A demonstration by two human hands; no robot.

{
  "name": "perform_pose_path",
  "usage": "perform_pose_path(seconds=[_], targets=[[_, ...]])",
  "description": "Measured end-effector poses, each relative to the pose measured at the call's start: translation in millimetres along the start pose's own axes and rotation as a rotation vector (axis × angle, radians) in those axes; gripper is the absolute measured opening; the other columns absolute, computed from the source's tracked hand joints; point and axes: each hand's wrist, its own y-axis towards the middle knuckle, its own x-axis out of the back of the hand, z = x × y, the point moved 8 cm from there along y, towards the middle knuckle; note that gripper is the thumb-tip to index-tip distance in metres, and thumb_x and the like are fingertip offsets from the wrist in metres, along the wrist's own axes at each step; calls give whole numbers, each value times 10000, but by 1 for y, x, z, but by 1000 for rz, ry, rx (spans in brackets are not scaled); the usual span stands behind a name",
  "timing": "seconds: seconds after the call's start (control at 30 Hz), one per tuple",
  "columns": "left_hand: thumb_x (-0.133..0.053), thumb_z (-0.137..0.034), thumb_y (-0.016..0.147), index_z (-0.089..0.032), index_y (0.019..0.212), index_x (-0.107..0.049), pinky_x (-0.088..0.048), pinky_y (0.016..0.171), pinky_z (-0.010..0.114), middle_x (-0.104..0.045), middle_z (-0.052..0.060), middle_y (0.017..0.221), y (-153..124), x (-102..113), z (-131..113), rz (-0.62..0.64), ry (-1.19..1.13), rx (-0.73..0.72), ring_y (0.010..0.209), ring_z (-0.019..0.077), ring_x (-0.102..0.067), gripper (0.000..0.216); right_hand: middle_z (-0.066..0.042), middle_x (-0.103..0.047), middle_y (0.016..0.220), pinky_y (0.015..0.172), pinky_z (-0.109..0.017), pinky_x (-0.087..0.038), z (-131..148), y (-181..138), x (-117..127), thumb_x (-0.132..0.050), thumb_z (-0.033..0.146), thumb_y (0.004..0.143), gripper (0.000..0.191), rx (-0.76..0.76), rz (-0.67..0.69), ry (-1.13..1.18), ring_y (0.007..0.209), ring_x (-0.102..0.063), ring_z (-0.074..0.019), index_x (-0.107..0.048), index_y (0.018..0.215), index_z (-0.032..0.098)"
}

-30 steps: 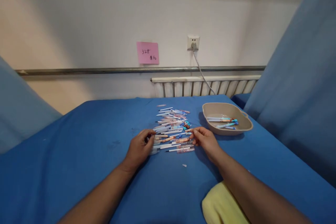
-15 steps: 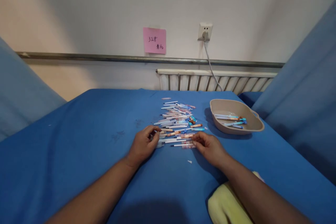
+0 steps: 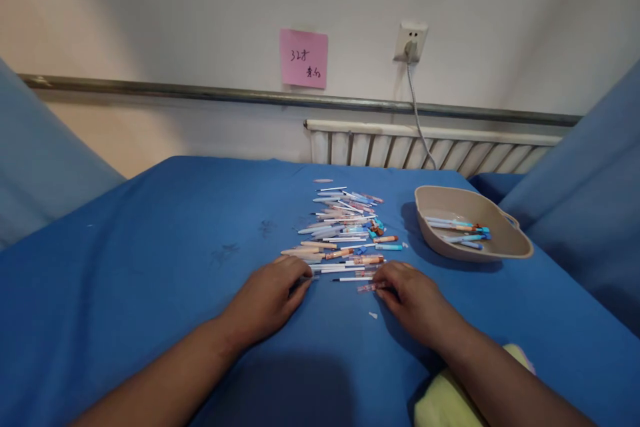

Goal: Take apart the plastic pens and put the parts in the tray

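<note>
Pen parts (image 3: 345, 230) lie in a loose pile across the middle of the blue-covered surface: pale barrels, white refills, and orange and blue pieces. At the pile's near left edge is my left hand (image 3: 273, 290), thumb and fingers closed round the end of a small see-through pen part (image 3: 315, 278). My right hand (image 3: 415, 297) pinches a clear pen barrel with a pink pattern (image 3: 367, 288) at the near right edge. Between the hands lie white refills (image 3: 340, 271), one with a dark tip. My fingers partly hide what they grip.
A beige basket (image 3: 505, 250) holding several blue and orange pens stands to the right. A small white piece (image 3: 373, 315) lies nearer me. Yellow-green cloth (image 3: 445, 403) sits beneath my right forearm. Behind are a radiator (image 3: 380, 147), a rail and a plugged socket (image 3: 411, 43).
My left hand has drawn back toward me from the pile, uncovering pale barrels. My right hand has shifted slightly nearer me, with the pink-patterned barrel in its fingers. The view has tilted and shifted slightly.
</note>
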Motion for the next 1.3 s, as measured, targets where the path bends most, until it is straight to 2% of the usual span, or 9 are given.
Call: perform_pose_path(seconds=[0.27,0.53,0.8,1.1,1.3], targets=[[-438,-250,915,-194,894,-594,-429,772,345,-619,70,934,-5,-1,1,100,133,44,895,240,-559,167,-41,-654,941,796,-294,-387,7,-5,4,-543,117,838,151,-12,62,-123,907,-550,-204,-629,930,200],[-477,-202,885,-195,905,-576,-424,768,346,-616,65,956,-8,-2,4,125,153,64,911,244,-546,101,-49,-644,885,760,-300,-365,14,-6,0,-516,141,867,132,7,95,-203,861,-537,-208,-636,875,195],[-497,-197,874,-206,897,-576,-418,754,335,-617,59,950,-10,-2,6,109,164,66,903,241,-547,83,-43,-647,890,757,-294,-369,20,-9,-6,-509,169,882,126,47,113,-124,864,-549,-199,-624,922,203],[-512,-209,858,-201,873,-584,-427,724,329,-629,68,941,-11,-1,10,116,185,157,864,241,-574,73,-39,-639,880,706,-279,-394,20,-11,-8,-519,166,864,115,47,120,-14,817,-565,-189,-593,946,201],[-503,-187,859,-201,896,-587,-422,741,327,-628,70,955,-11,-2,9,120,180,127,892,241,-568,93,-61,-618,1012,824,-301,-408,10,-3,-3,-495,195,893,153,67,9,-6,959,-552,-202,-604,1000,210]])
